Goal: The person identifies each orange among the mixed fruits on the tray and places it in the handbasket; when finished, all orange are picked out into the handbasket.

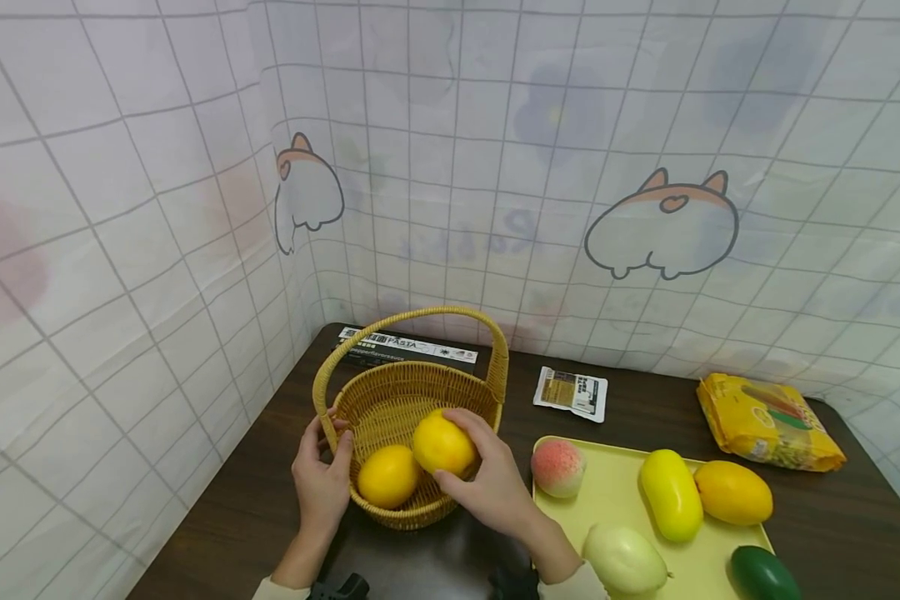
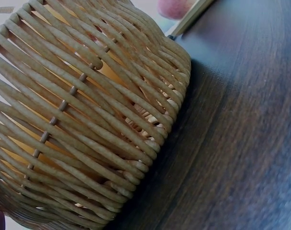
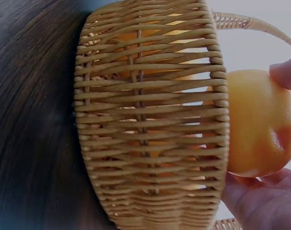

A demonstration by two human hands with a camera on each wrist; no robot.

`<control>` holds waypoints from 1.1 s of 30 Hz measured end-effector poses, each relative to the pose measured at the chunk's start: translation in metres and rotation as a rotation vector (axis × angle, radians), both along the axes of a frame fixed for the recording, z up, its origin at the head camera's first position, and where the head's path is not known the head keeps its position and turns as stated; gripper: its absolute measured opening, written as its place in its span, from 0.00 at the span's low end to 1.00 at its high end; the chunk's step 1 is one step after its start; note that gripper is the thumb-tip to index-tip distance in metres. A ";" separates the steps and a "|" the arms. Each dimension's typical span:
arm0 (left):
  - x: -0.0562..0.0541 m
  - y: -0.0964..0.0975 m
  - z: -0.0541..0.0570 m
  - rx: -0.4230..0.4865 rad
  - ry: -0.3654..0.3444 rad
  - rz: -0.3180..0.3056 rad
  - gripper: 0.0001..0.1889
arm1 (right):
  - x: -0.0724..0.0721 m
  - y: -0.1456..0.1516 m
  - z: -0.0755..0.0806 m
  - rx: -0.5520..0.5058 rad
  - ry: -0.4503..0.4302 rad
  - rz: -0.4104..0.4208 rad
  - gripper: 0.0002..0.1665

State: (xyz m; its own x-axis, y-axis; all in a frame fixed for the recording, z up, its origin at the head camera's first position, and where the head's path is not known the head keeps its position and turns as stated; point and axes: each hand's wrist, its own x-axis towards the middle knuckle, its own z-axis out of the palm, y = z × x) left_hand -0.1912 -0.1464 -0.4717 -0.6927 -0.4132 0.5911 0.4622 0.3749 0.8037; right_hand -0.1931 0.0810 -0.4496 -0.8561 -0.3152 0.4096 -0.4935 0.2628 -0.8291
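A wicker basket [image 1: 412,371] with a tall arched handle stands on the dark table. My left hand [image 1: 321,479] grips its left side near the handle's base, thumb toward the inside. With thumb and fingers my right hand [image 1: 487,475] holds a round yellow-orange fruit [image 1: 444,443] over the basket's right front part. In the right wrist view this fruit [image 3: 260,122] shows just past the rim. Another yellow-orange fruit [image 1: 388,477] lies inside the basket. The left wrist view shows mostly the woven basket wall [image 2: 78,120]; fruit colour glimmers through its gaps.
To the right, a pale yellow tray [image 1: 607,467] bears a peach [image 1: 558,468], a pale green fruit [image 1: 625,558], yellow fruits [image 1: 671,496] and a dark green fruit [image 1: 763,573]. Behind lie a black pasta box [image 1: 450,357], a small packet [image 1: 570,393] and a yellow bag [image 1: 768,423]. Tiled-print cloth walls rise behind.
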 end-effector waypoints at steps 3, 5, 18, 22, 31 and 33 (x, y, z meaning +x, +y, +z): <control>0.000 0.000 0.000 0.001 0.001 -0.002 0.17 | -0.002 -0.005 -0.002 0.034 -0.004 -0.012 0.41; 0.000 0.000 0.000 0.004 0.000 -0.002 0.17 | -0.003 -0.007 -0.002 0.050 -0.014 -0.022 0.40; -0.001 -0.001 -0.001 -0.001 0.017 -0.010 0.17 | -0.006 -0.008 -0.004 0.100 0.021 -0.028 0.39; -0.001 0.000 -0.001 -0.004 0.019 -0.005 0.17 | -0.006 -0.008 -0.004 0.119 0.034 -0.016 0.39; -0.001 -0.001 -0.002 -0.003 0.006 -0.002 0.17 | -0.006 -0.005 -0.004 0.160 0.037 -0.012 0.39; -0.001 -0.001 -0.002 -0.003 0.003 -0.001 0.17 | -0.006 -0.004 -0.003 0.168 0.040 -0.005 0.40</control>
